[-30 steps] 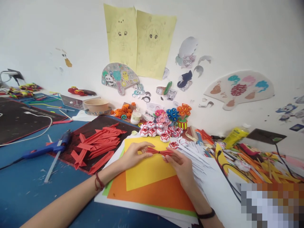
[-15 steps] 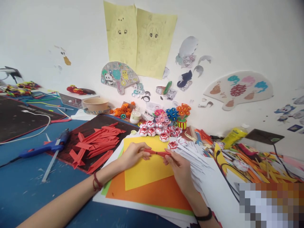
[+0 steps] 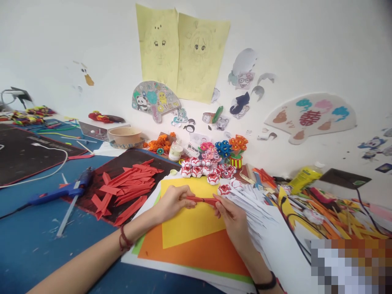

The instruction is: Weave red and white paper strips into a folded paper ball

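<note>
Between my two hands stretches a thin bundle of folded red paper strips (image 3: pixel 203 200), with a dark band round its middle. My left hand (image 3: pixel 176 202) pinches its left end, and my right hand (image 3: pixel 231 214) grips the right end. Below the hands lies a yellow paper sheet (image 3: pixel 190 224), on top of an orange sheet (image 3: pixel 196 255) and a stack of other paper. To the left, a pile of folded red paper pieces (image 3: pixel 128 185) rests on a dark mat (image 3: pixel 88 198). Several red-and-white paper flowers (image 3: pixel 212 176) sit beyond my hands.
A blue glue gun (image 3: pixel 75 188) lies at the left with its cord. White paper strips (image 3: pixel 252 208) fan out beside my right hand. A yellow bottle (image 3: pixel 306 179), black cables and paper scraps (image 3: pixel 346 208) crowd the right. A beige bowl (image 3: pixel 125 135) stands near the wall.
Both hands keep hold of the red bundle at its two ends and have barely moved. The whole view has shifted slightly down and to the right.
</note>
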Available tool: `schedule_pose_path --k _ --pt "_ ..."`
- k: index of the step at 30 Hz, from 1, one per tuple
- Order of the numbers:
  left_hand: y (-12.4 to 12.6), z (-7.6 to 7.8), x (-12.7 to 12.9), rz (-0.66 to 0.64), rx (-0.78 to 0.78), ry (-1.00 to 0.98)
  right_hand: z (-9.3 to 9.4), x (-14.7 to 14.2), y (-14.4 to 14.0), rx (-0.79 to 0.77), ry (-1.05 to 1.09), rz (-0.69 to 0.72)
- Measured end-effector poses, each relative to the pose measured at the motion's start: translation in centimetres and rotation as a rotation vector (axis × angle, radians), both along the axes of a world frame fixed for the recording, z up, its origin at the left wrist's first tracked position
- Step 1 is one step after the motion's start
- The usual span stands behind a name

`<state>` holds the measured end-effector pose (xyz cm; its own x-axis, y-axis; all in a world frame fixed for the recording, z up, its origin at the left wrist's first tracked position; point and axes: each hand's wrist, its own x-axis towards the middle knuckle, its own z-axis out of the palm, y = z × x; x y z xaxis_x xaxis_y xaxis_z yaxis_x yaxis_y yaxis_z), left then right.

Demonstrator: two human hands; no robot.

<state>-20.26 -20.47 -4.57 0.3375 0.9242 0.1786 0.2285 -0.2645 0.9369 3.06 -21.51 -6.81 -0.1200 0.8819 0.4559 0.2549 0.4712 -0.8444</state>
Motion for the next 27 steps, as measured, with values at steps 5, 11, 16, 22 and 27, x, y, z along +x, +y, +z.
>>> schedule_pose_path --k 5,11,16,22,27 --pt "-0.1 0.1 0.0 0.027 0.0 -0.009 0.2 0.0 0.0 0.03 -0.04 0.018" --pt "0.5 -0.1 0.0 -0.004 -0.051 -0.104 -0.2 0.4 0.0 0.051 -0.101 -0.045" --pt "0.3 0.5 0.0 0.029 -0.032 -0.047 -0.5 0.4 -0.3 0.004 -0.136 -0.061" --pt "0.1 -0.3 0.2 0.045 -0.047 -0.023 -0.6 0.4 -0.4 -0.066 -0.094 -0.055" --pt "0.1 -0.9 0.4 0.03 -0.037 -0.048 -0.7 0.4 -0.3 -0.017 -0.091 -0.045"
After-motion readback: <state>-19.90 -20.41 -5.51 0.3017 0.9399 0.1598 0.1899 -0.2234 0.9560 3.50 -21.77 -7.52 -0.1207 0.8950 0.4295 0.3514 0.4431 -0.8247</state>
